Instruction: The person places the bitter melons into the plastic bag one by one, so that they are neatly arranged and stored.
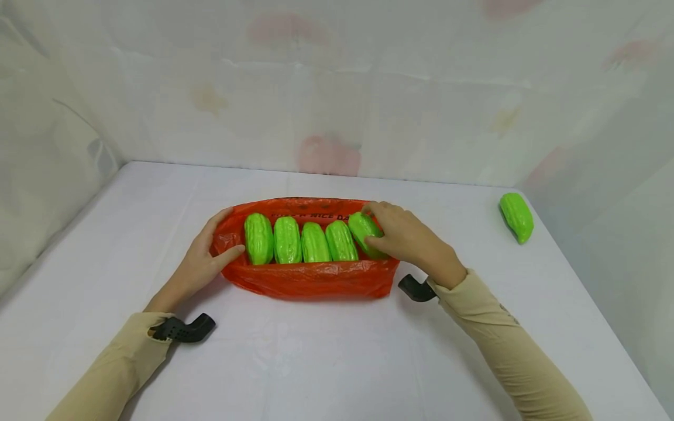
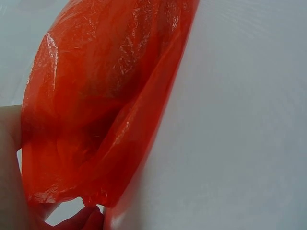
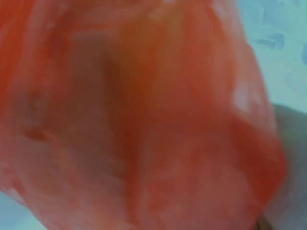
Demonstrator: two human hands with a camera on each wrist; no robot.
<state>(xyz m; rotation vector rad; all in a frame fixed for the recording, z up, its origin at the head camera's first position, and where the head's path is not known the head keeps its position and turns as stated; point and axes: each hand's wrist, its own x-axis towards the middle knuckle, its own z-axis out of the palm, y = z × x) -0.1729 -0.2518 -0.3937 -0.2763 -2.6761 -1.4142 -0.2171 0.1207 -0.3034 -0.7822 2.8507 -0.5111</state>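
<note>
A red plastic bag (image 1: 316, 280) lies on its side with its mouth spread wide, and several bright green bitter melons (image 1: 287, 240) sit in a row inside it. My left hand (image 1: 202, 257) holds the bag's left end, thumb at the front and fingers behind; the left wrist view shows the thin red film (image 2: 96, 105) by those fingers. At the right end my right hand (image 1: 408, 234) grips the rightmost bitter melon (image 1: 362, 229), which leans against the row within the bag. Blurred red film (image 3: 158, 124) fills most of the right wrist view, hiding the fingers there.
One more bitter melon (image 1: 517, 216) lies alone near the table's far right edge. White cloth covers the table (image 1: 316, 362). A pale patterned curtain (image 1: 337, 88) stands behind it and along the sides. Black wrist mounts (image 1: 189, 328) stick out from both sleeves.
</note>
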